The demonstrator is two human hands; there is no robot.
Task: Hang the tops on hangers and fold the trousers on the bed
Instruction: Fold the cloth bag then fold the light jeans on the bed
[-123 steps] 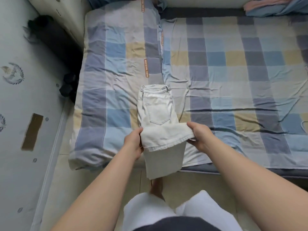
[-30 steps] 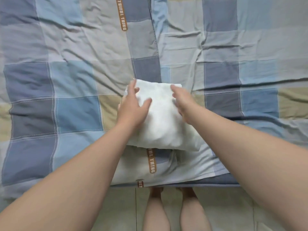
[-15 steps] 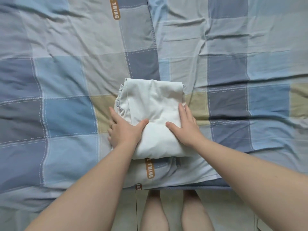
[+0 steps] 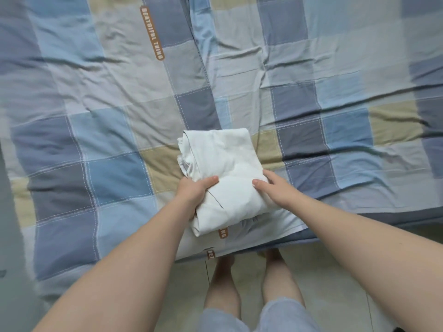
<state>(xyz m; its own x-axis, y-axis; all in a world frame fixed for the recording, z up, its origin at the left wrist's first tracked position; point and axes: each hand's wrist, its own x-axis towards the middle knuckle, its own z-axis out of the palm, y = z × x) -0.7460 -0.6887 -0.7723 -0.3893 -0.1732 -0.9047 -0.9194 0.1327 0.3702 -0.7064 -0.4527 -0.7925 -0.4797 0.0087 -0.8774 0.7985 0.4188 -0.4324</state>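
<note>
The white trousers [image 4: 223, 161] lie folded into a thick compact bundle on the checked bed cover [image 4: 107, 149], close to the bed's near edge. My left hand [image 4: 195, 191] grips the bundle's near left side, thumb on top and fingers tucked beneath. My right hand [image 4: 275, 188] holds the near right side, thumb on top, fingers down along the edge. The bundle's near end looks slightly raised off the cover. No tops or hangers are in view.
The bed's near edge [image 4: 335, 226] runs across the lower part of the view, with pale floor tiles [image 4: 335, 271] below it. My bare legs and feet [image 4: 224, 271] stand right at the bed. The cover is wrinkled, with brown printed labels [image 4: 152, 32].
Since four seconds ago the trousers went from half-folded over the bed edge to a compact bundle. In the last second both hands slid from pressing its top to gripping its near sides.
</note>
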